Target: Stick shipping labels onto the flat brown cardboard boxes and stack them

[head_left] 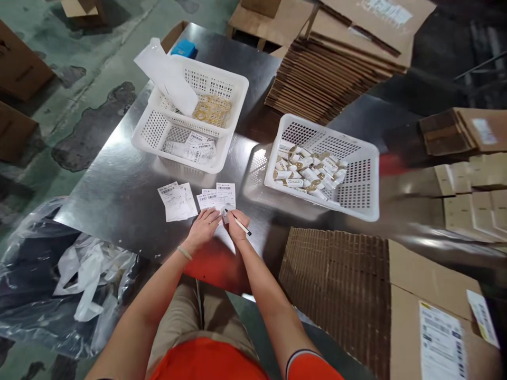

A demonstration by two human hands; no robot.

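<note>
My right hand (238,224) is closed around a white pen (242,226) with a black end, its tip on a printed label slip (225,194). Fingers stretched out, my left hand (203,228) lies flat at the lower edge of the slips. A second slip (206,198) lies partly beneath, just to the left. Further left, several overlapping slips (176,202) rest on the metal table (130,182). Behind them stands a white divided basket (218,168), holding slips in its near part and yellow rubber bands (214,110) in its far part.
A white basket (356,150) of small labelled rolls stands at the right. Stacked flat cardboard boxes (317,79) rise behind it, with another stack (336,285) at my near right. A plastic-lined bin (31,316) sits at the left. A blue box (184,48) is at the far corner.
</note>
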